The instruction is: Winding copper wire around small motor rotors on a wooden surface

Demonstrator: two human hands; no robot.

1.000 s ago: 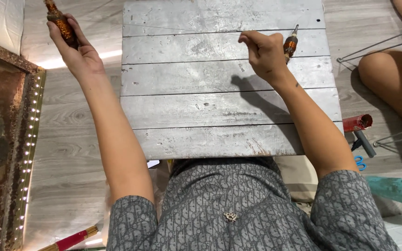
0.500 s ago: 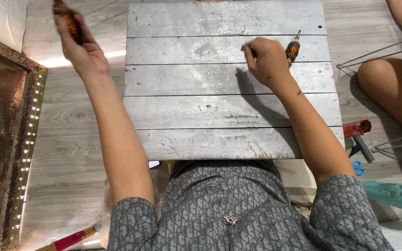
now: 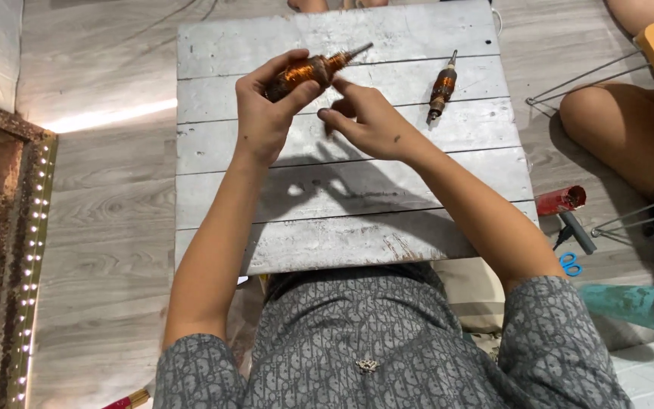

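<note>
the left hand (image 3: 266,121) holds an armature (image 3: 308,72) above the far part of the worktop (image 3: 342,220). its fingers are clamped around the copper winding, thumb on the near side, with the shaft pointing right and far. the right hand (image 3: 369,121) sits just right of the armature; its fingers are loosely apart, the index tip touching the winding's right end. both forearms reach out from the near edge and meet over the boards. a second armature (image 3: 442,85) lies on the worktop to the right, apart from both hands.
</note>
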